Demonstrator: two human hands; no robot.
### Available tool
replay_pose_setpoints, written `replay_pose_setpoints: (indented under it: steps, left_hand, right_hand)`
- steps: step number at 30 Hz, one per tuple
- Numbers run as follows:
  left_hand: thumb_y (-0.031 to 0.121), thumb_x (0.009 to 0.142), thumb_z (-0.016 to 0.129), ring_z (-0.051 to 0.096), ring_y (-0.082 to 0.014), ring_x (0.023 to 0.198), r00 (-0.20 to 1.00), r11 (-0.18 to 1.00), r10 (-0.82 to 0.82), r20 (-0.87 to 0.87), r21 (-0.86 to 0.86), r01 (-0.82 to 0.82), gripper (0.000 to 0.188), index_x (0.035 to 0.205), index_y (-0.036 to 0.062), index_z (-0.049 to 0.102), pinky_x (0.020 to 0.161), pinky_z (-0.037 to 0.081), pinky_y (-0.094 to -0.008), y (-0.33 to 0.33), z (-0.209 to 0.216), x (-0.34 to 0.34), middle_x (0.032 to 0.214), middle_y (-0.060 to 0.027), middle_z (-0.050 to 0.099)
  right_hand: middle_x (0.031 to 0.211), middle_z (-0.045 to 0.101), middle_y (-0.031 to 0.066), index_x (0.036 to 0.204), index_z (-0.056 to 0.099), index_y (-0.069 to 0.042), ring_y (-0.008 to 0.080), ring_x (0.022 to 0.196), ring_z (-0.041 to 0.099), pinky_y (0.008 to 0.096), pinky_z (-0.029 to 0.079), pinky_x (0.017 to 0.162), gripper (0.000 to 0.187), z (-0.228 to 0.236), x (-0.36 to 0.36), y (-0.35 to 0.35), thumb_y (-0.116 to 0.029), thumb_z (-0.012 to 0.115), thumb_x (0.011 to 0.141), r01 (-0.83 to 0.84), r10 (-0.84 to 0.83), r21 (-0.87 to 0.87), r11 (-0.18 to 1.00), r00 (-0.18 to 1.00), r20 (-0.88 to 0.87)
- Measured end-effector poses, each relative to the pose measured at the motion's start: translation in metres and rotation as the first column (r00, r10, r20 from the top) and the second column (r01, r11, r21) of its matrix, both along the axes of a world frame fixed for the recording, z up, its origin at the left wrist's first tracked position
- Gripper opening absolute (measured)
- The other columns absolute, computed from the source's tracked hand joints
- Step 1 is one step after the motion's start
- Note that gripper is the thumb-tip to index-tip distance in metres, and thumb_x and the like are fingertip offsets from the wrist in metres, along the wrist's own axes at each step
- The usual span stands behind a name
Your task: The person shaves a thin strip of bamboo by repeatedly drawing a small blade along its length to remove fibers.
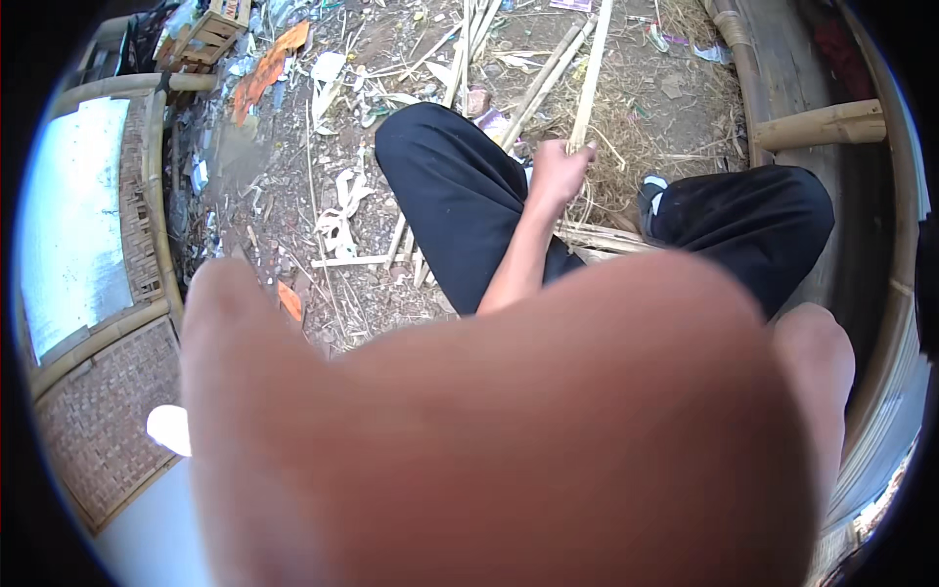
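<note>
My left hand is closed around the end of a long, pale split bamboo strip. The strip runs away from me over the ground, between my dark-trousered knees. Very near the camera, my right hand looms large and blurred across the lower half of the head view. It hides my lap and part of my left forearm. A rounded digit tip shows at its left and another at its right, but how its fingers are set, and whether they touch anything, is hidden.
More bamboo strips lie ahead on littered soil, beside dry fibre shavings. A woven bamboo panel with a pole frame stands at left, a wooden crate at far left. Thick bamboo poles border the right.
</note>
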State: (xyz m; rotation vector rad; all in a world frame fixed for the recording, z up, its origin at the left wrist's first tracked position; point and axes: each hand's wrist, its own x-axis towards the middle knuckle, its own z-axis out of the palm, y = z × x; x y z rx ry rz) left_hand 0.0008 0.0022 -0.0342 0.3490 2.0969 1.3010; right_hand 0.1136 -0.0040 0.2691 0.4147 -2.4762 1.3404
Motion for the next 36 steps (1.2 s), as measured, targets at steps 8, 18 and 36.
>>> replay_pose_setpoints:
  steps: [8,18,36]
  left_hand:
    - [0.026,0.085,0.066,0.057,-0.0074,0.059,0.998,1.0,0.019,0.061,0.017,-0.02,0.027,0.081,-0.0001,0.065,0.052,0.042,-0.0247,-0.025,0.008,-0.019,0.063,-0.0046,0.061]
    - [0.026,0.085,0.065,0.042,-0.0066,0.052,0.992,0.999,-0.031,0.126,0.031,0.028,0.027,0.083,-0.0002,0.067,0.05,0.034,-0.0258,-0.008,0.012,-0.001,0.059,0.0022,0.051]
    - [0.025,0.084,0.063,0.051,-0.0113,0.053,0.992,0.992,-0.103,-0.072,-0.077,0.098,0.028,0.088,-0.0019,0.066,0.053,0.042,-0.0309,0.002,0.025,0.011,0.059,-0.0058,0.059]
  right_hand:
    - [0.064,0.058,0.0236,0.078,0.06,0.006,0.042,0.068,0.062,0.0478,0.05,0.066,0.021,-0.041,-0.068,0.019,-0.008,0.058,0.063,-0.088,0.114,-0.096,0.991,0.94,0.32]
    - [0.08,0.065,0.0189,0.121,0.059,-0.009,0.0294,0.069,0.062,0.0389,0.048,0.066,0.032,-0.254,-0.082,0.191,-0.014,0.052,0.09,0.366,-0.404,0.181,0.913,0.87,0.283]
    - [0.102,0.064,0.0193,0.119,0.062,-0.018,0.0363,0.094,0.062,0.0429,0.049,0.082,0.03,-0.287,-0.101,0.207,-0.014,0.052,0.091,0.562,-0.584,0.166,0.81,0.752,0.306]
